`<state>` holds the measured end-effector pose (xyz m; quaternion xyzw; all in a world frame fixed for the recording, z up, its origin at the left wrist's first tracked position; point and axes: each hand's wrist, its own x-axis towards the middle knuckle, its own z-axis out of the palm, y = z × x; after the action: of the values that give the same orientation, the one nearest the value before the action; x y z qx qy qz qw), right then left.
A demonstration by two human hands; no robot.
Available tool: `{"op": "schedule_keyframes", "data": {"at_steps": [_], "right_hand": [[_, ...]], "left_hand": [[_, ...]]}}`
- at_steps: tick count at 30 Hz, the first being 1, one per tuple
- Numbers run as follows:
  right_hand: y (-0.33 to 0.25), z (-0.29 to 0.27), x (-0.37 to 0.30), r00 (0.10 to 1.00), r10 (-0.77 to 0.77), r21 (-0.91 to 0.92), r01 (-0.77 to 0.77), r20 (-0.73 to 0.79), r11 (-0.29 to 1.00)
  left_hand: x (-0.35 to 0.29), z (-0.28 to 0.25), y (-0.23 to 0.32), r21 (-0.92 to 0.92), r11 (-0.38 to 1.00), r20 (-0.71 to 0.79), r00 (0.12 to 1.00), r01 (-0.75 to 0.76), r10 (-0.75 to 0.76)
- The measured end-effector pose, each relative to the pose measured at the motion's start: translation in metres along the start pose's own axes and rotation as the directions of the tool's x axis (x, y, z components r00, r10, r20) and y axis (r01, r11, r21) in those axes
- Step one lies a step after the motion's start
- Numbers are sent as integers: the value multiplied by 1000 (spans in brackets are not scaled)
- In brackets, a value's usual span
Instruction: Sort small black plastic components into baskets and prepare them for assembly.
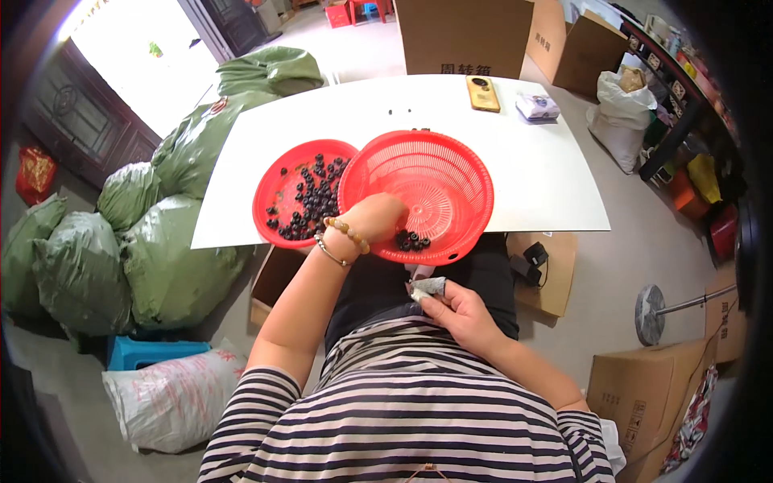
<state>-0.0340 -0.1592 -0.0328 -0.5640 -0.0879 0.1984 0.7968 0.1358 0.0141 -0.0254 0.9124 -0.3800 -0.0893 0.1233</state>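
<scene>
My left hand, with a beaded bracelet and a bangle at its wrist, reaches into the red plastic colander. Its fingers curl down beside a few dark round fruits at the near side; their tips are hidden, and so is whatever they hold. Below the colander's near rim, over my lap, my right hand is closed in a pinch. Pale wrapping covers its thumb and forefinger tips, and a small thing between them is too small to name. Many dark fruits lie in a shallow red basin at the left, partly overlapped by the colander.
On the white table lie a yellow phone and a tissue pack. Stuffed green sacks crowd the left floor, near a blue stool and a white sack. Cardboard boxes stand behind the table and at right.
</scene>
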Motion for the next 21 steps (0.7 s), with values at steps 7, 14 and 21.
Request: {"op": "schedule_keyframes", "data": {"at_steps": [7,14,21], "right_hand": [[-1,-1,0,999,39,-16,-39,13,999],[-8,2,-3,999,36,-42,-36,-10,998],[-14,4,-4,996,-41,-166,28,-78,986]], "left_hand": [[9,10,-4,108,994,-40,999,-11,15],[5,-8,6,-102,981,-354,928,-162,117],[-35,-44,53,-847,508,-302,927,-154,-222]]}}
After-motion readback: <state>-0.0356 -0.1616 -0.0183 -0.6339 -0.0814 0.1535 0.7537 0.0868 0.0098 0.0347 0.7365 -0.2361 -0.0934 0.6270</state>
